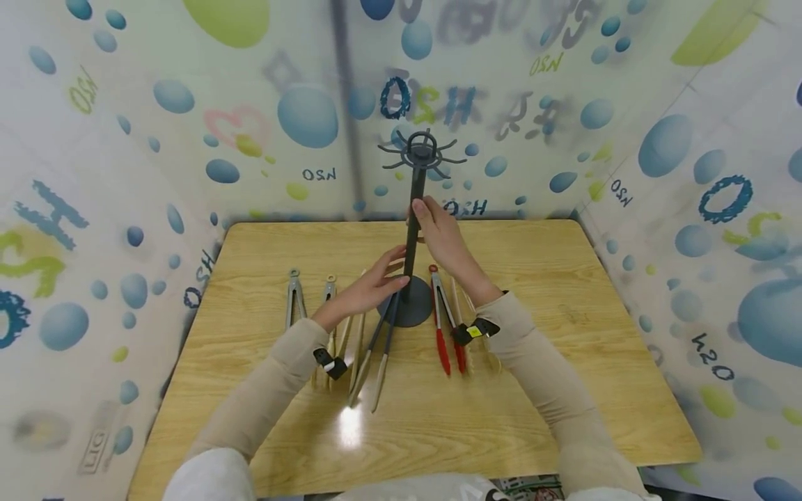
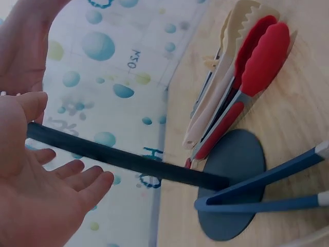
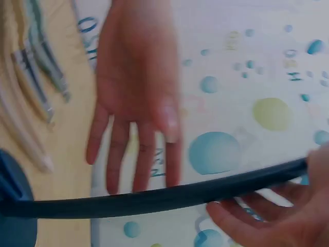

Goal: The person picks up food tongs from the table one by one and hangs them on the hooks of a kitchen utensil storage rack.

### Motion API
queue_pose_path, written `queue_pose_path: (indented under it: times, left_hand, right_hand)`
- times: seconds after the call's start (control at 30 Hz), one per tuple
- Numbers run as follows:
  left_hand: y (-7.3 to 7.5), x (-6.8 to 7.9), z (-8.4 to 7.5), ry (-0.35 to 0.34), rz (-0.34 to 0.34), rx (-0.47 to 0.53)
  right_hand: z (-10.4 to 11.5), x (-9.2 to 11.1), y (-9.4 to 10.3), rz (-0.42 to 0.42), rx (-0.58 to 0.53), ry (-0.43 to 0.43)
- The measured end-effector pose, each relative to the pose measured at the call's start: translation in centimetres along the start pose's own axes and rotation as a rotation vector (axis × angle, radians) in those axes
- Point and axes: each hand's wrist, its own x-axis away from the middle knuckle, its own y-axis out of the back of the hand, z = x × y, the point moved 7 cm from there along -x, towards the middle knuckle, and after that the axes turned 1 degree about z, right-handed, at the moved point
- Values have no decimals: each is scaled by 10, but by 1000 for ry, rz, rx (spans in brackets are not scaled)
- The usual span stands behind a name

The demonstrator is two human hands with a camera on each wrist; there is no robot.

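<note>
A dark utensil stand [image 1: 411,243], with a thin pole and a ring of hooks [image 1: 445,158] at its top, stands on a round base [image 1: 418,309]. My right hand [image 1: 443,236] holds the upper pole, thumb on the near side and fingers behind. Lower down is my left hand [image 1: 374,280], its fingers spread and straight close beside the pole; contact is unclear. Blue tongs [image 2: 262,206] lie with their hinged end over the base and their arms spread toward me. Red-tipped tongs [image 1: 442,348] lie just right of the base.
Left of the stand lie grey tongs [image 1: 294,287] and beige tongs [image 1: 330,289], partly covered by my left arm. Cream tongs [image 2: 209,113] lie beyond the red ones. The wooden table [image 1: 551,278] meets patterned walls [image 1: 514,90] at the back and sides.
</note>
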Motion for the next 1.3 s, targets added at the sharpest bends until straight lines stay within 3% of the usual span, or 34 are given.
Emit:
queue_pose_path:
  times: [0.13, 0.27, 0.37, 0.53, 0.67, 0.83, 1.0, 1.3]
  left_hand:
    - [25, 8, 2, 1, -83, -97]
    - [67, 24, 11, 39, -234, -205]
    - [97, 41, 27, 157, -345, -317]
    - [126, 64, 66, 419, -440, -495]
    - [129, 73, 99, 585, -417, -577]
    - [126, 81, 132, 705, -405, -634]
    - [124, 88, 147, 750, -427, -672]
    - [121, 101, 157, 748, -465, -686]
  right_hand:
    - [5, 8, 22, 98, 60, -110]
    - [30, 21, 69, 4, 215, -67]
    - [58, 34, 98, -53, 319, 13]
    - [98, 51, 110, 22, 446, 127]
    - [122, 54, 103, 53, 497, 271]
    - [140, 49, 87, 46, 532, 382]
    - [142, 43, 78, 17, 514, 398]
    - [133, 33, 65, 5, 485, 325]
